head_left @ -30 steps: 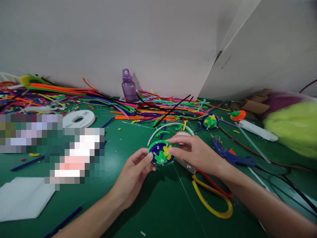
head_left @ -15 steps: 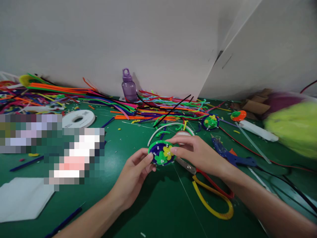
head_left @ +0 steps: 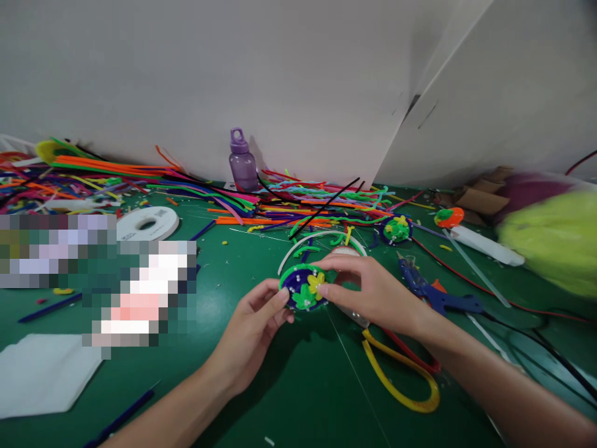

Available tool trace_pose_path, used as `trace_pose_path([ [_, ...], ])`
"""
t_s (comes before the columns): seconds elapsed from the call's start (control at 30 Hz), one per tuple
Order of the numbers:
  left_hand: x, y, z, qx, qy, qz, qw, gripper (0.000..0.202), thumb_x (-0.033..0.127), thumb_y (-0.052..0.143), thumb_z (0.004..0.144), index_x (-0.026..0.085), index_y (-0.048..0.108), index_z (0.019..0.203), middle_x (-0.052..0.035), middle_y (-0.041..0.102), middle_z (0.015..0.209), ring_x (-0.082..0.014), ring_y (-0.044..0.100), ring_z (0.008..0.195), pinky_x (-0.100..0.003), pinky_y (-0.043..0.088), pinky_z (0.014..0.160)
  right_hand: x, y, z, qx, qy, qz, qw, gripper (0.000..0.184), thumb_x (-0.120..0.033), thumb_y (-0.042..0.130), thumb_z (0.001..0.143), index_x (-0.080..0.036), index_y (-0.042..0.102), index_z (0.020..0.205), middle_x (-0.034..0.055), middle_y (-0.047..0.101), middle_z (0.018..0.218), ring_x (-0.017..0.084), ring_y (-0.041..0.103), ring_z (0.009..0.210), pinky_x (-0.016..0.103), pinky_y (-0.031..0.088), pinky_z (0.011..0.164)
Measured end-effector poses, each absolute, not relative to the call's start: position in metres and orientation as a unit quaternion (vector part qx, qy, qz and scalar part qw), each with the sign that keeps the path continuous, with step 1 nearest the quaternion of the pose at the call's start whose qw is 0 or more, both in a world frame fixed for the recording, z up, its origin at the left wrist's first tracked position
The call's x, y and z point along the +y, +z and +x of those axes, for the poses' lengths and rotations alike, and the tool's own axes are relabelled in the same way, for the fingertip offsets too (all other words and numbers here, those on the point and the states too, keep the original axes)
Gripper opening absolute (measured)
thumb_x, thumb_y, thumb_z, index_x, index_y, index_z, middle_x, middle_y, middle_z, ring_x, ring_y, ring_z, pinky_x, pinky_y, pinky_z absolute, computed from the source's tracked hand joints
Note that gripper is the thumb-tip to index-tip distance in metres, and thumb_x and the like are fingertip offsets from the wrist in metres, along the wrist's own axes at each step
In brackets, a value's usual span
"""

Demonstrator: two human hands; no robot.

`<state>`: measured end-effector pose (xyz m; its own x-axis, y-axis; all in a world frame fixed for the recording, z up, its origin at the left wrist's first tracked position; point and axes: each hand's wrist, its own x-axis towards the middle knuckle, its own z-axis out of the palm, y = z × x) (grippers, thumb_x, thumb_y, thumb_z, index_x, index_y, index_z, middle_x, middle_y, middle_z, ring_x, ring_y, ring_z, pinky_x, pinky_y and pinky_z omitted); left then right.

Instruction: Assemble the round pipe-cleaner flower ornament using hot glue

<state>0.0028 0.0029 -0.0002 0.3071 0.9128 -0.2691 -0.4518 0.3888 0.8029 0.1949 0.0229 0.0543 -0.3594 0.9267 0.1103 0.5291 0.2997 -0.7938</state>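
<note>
A round pipe-cleaner disc (head_left: 293,287), dark blue with a bright green rim, is held up over the table between my two hands. On its face sit a green flower (head_left: 305,297), a yellow flower (head_left: 316,283) and small white beads. My left hand (head_left: 261,323) pinches the disc's left edge, thumb in front. At the right edge, my right hand (head_left: 368,283) has its thumb against the yellow flower and its index finger at the rim. Scissors with red and yellow handles (head_left: 401,389) lie below the right hand, which partly hides them. Behind the disc curves a white headband-like hoop (head_left: 291,250).
To the right lie a blue glue gun (head_left: 433,295) with its cable and a similar flowered disc (head_left: 395,230). Heaps of coloured pipe cleaners (head_left: 298,202) line the wall beside a purple bottle (head_left: 243,165). A white spool (head_left: 149,224) is at left.
My right thumb and hand have shifted slightly left against the yellow flower. The disc has turned a little; my left hand keeps its place.
</note>
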Motion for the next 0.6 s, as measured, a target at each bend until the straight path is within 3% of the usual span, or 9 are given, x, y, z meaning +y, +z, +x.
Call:
trace_pose_path([
  [0.23,0.0042,0.0000,0.0033,0.371,0.459,0.318,0.742,0.007,0.025,0.065,0.081,0.018,0.064,0.081,0.0025,0.057,0.076,-0.0055,0.051,0.064,-0.017,0.042,0.064,0.0248,0.0556,0.1989,-0.725,0.408,-0.482,0.275,0.028,-0.033,0.057,0.084,-0.021,0.067,0.107,0.0032,0.067,0.099,0.016,0.060,0.089,0.028,0.048,0.075],
  [0.6,0.0031,-0.0009,0.0039,0.369,0.458,0.321,0.742,0.005,0.024,0.064,0.082,0.019,0.063,0.081,0.0044,0.057,0.073,-0.0041,0.051,0.062,-0.016,0.042,0.063,0.0231,0.0536,0.1942,-0.752,0.342,-0.488,0.280,0.026,-0.032,0.059,0.082,-0.018,0.069,0.103,0.0025,0.069,0.098,0.016,0.059,0.090,0.028,0.047,0.079],
])
